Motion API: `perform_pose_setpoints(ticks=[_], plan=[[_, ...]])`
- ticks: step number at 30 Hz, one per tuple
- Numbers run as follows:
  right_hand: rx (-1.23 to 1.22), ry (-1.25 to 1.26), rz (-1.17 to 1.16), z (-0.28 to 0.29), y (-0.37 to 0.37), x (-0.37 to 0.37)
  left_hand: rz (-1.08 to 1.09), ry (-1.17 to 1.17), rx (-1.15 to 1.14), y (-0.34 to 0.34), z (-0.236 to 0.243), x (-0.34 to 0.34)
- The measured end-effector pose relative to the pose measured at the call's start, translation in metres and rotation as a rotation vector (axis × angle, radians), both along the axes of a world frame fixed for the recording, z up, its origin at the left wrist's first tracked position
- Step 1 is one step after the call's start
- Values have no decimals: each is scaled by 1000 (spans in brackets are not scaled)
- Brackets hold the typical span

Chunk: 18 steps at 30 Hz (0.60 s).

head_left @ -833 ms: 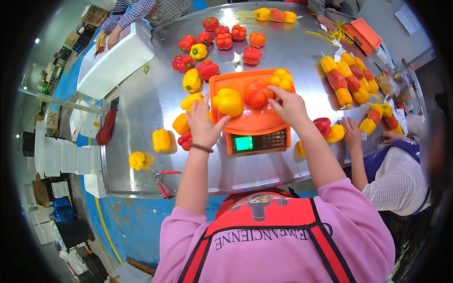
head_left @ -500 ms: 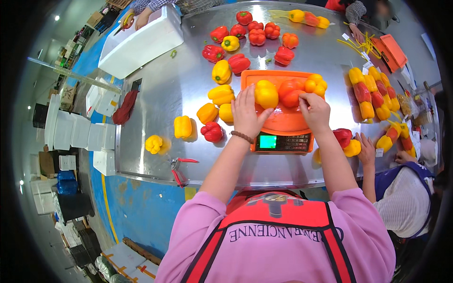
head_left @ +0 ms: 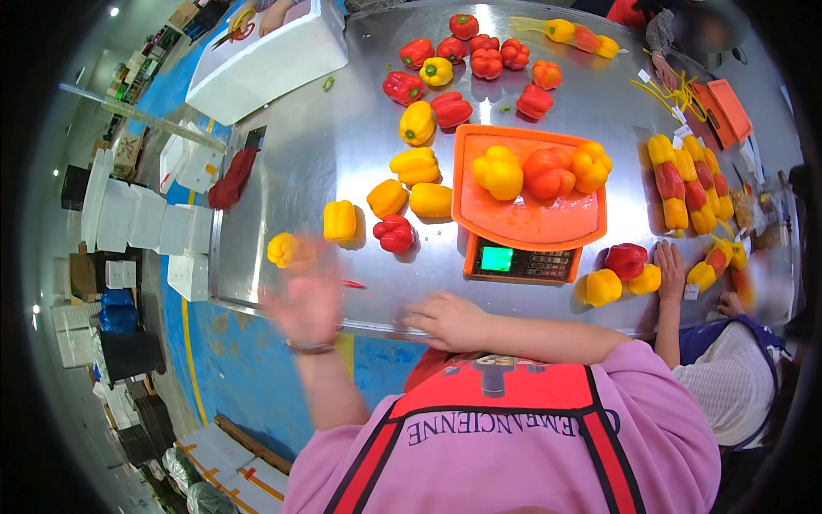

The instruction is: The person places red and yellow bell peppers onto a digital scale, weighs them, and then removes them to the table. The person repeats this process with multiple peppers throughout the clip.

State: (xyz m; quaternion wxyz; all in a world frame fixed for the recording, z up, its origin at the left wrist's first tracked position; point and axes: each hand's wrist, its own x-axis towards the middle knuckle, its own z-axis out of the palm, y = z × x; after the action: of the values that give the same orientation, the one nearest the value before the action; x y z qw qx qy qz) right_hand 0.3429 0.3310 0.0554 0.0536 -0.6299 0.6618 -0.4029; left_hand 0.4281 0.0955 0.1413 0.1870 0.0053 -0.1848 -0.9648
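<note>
My left hand point(head_left: 304, 300), smeared by motion, is over the table's near edge, in front of red-handled clippers point(head_left: 353, 284) that it mostly hides. Close to the same edge, my right hand point(head_left: 447, 321) has its fingers stretched to the left, with nothing seen in them. Away from both hands, an orange tray point(head_left: 531, 230) on a digital scale point(head_left: 524, 261) carries a yellow bell pepper point(head_left: 497, 173), an orange-red one point(head_left: 549, 174) and a yellow-orange one point(head_left: 591, 167) in a row.
Loose yellow peppers point(head_left: 387, 198) and red peppers point(head_left: 402, 87) lie left of and beyond the tray. Wrapped pepper packs point(head_left: 670, 184) lie at right. A co-worker's hand point(head_left: 670, 270) rests near more peppers point(head_left: 604, 288). A white foam box point(head_left: 265, 68) stands far left.
Both my hands have left the peppers on the tray and moved toward me and left. My left hand now covers most of the clippers. The three peppers stay on the tray.
</note>
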Motion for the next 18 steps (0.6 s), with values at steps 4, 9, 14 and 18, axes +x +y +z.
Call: perform_pose_setpoints(ticks=[4,9,14,18], plan=[[694,-360,390,-37,12,19,622,-262,-832,-74,56,53],[300,-407,179,-48,5,11,746,-764,-2147,-63,-41,10],[261,-481,11,24,16,-21,147,-842,-2079,7,-108,-52],[-25,-188,-256,55,29,-74,148,-929,-2056,10,-138,-65]])
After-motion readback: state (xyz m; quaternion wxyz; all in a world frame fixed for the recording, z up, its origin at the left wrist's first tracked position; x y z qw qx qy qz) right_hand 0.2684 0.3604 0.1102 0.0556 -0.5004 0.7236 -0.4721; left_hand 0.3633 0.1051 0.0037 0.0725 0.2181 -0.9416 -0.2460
